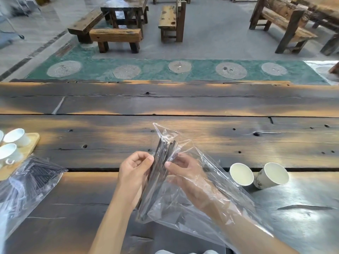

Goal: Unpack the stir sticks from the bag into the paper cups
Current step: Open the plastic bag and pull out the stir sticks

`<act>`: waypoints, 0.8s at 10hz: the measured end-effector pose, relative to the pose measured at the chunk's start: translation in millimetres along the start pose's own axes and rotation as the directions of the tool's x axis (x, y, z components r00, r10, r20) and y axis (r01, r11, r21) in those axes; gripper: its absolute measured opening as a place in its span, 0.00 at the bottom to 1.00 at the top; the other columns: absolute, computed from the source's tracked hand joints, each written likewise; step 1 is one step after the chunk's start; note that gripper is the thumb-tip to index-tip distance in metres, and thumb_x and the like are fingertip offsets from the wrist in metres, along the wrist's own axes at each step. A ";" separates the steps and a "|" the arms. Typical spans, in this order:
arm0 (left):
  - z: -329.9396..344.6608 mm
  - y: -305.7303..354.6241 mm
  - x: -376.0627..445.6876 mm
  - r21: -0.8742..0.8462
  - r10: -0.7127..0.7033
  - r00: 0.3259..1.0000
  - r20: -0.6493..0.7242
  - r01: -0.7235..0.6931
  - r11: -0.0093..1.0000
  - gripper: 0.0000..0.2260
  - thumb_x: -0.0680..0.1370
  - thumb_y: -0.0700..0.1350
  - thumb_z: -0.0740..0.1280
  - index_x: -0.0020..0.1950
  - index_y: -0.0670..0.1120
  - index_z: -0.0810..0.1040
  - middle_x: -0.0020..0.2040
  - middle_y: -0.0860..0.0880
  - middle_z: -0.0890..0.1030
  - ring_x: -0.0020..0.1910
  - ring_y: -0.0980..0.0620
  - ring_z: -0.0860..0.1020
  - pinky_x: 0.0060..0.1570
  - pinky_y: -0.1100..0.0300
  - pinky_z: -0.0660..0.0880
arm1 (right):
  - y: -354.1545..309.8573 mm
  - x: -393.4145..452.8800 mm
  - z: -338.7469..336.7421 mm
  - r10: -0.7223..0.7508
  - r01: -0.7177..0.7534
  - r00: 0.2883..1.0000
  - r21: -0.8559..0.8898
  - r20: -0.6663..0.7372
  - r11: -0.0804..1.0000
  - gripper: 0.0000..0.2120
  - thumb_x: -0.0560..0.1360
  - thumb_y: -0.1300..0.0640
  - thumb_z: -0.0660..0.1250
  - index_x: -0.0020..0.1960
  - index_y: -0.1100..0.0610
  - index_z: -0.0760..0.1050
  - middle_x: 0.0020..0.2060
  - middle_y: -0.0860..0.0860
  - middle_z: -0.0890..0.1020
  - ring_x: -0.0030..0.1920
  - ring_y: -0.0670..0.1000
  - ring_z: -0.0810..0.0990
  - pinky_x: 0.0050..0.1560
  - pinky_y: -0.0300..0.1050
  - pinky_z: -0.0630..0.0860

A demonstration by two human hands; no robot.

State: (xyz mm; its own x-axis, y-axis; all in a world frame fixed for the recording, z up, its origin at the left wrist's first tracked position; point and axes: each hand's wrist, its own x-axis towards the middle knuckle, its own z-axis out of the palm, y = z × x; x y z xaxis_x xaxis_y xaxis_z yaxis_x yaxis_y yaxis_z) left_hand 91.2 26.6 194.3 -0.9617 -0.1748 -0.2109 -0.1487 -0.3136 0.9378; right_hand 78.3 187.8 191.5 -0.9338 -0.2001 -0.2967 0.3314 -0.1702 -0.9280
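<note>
A clear plastic bag (205,204) is held up over the middle of the dark wooden table (165,103). Inside it stands a bundle of dark stir sticks (161,167), tilted with the tops pointing away from me. My left hand (134,173) grips the bundle through the bag from the left. My right hand (183,171) is inside the bag, with its fingers pinching the sticks. Two white paper cups, one (241,174) and another (273,176), stand to the right, both with nothing in them.
A second clear bag (27,186) of dark sticks lies at the left. Behind it, a wooden tray (34,142) carries white ceramic cups (16,137). Wooden benches (115,36) and tables stand on the floor beyond the table.
</note>
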 end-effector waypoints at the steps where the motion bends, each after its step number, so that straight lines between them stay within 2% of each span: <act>1: 1.4 -1.2 -2.5 0.007 0.017 1.000 -0.011 -0.017 1.000 0.04 0.77 0.33 0.68 0.44 0.41 0.78 0.36 0.46 0.82 0.35 0.51 0.81 0.38 0.59 0.80 | -3.4 -0.9 -0.2 -0.006 0.004 0.998 0.025 0.055 1.000 0.14 0.73 0.63 0.75 0.58 0.60 0.81 0.52 0.59 0.86 0.51 0.61 0.85 0.51 0.57 0.82; 2: 1.0 -2.0 -5.5 0.021 0.039 0.999 -0.016 -0.039 0.999 0.06 0.76 0.31 0.68 0.45 0.41 0.77 0.36 0.48 0.82 0.34 0.55 0.81 0.36 0.63 0.79 | -4.6 0.2 -0.2 -0.021 0.017 0.997 0.045 0.079 0.999 0.14 0.73 0.64 0.74 0.58 0.61 0.79 0.51 0.60 0.86 0.48 0.58 0.86 0.44 0.47 0.80; 3: -2.4 -3.1 -6.2 0.018 0.011 0.999 0.040 -0.011 1.000 0.09 0.74 0.30 0.71 0.51 0.40 0.79 0.39 0.48 0.82 0.38 0.54 0.81 0.39 0.64 0.79 | -1.9 3.9 -0.6 -0.017 0.015 0.997 0.026 0.081 1.000 0.17 0.69 0.59 0.77 0.57 0.59 0.81 0.50 0.60 0.86 0.50 0.62 0.85 0.47 0.52 0.80; 4: -4.0 -2.9 -5.5 0.057 -0.007 0.996 0.087 0.002 0.998 0.07 0.68 0.36 0.74 0.44 0.43 0.82 0.39 0.45 0.82 0.40 0.49 0.79 0.41 0.61 0.79 | 1.6 5.7 -0.1 -0.020 0.021 0.995 -0.009 0.095 1.000 0.15 0.67 0.57 0.79 0.53 0.58 0.82 0.47 0.59 0.87 0.47 0.60 0.86 0.48 0.55 0.82; 5: -1.5 -3.9 -6.0 0.096 -0.021 0.994 0.103 0.011 0.995 0.04 0.68 0.39 0.73 0.37 0.48 0.81 0.37 0.45 0.79 0.39 0.50 0.76 0.40 0.59 0.74 | 2.7 5.1 -1.6 -0.033 0.036 0.996 -0.038 0.080 0.999 0.15 0.68 0.58 0.80 0.52 0.59 0.81 0.43 0.58 0.87 0.44 0.58 0.87 0.45 0.52 0.82; 6: -0.1 -3.0 -8.3 0.085 -0.012 0.996 0.091 0.004 0.996 0.04 0.68 0.39 0.73 0.38 0.45 0.80 0.38 0.43 0.79 0.39 0.48 0.76 0.41 0.58 0.74 | 5.8 7.8 -1.7 -0.042 0.045 0.997 -0.044 0.059 0.998 0.21 0.67 0.57 0.80 0.56 0.64 0.81 0.46 0.59 0.87 0.48 0.59 0.87 0.54 0.59 0.81; 7: -2.6 -0.8 -7.3 -0.007 0.015 1.000 -0.016 -0.015 1.000 0.07 0.67 0.34 0.73 0.40 0.42 0.77 0.40 0.42 0.83 0.41 0.46 0.79 0.48 0.52 0.76 | 6.4 8.8 -1.5 -0.046 0.045 0.999 -0.056 -0.004 0.997 0.14 0.65 0.61 0.79 0.50 0.58 0.82 0.44 0.54 0.88 0.46 0.54 0.87 0.56 0.62 0.81; 8: -1.5 0.7 -6.2 0.002 0.039 0.999 0.017 -0.039 0.999 0.11 0.69 0.29 0.74 0.40 0.41 0.76 0.39 0.44 0.82 0.43 0.47 0.78 0.50 0.53 0.76 | 5.8 10.8 -11.0 -0.075 0.076 0.997 -0.093 0.021 0.993 0.13 0.68 0.66 0.78 0.50 0.58 0.80 0.47 0.56 0.88 0.47 0.53 0.87 0.51 0.53 0.83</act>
State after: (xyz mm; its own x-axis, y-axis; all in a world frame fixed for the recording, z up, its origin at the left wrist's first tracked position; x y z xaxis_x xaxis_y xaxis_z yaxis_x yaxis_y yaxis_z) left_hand 97.4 26.1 195.8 -0.9706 -0.1714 -0.1692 -0.1111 -0.3048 0.9459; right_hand 68.7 195.3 180.4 -0.9528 -0.2073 -0.2216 0.2449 -0.0943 -0.9649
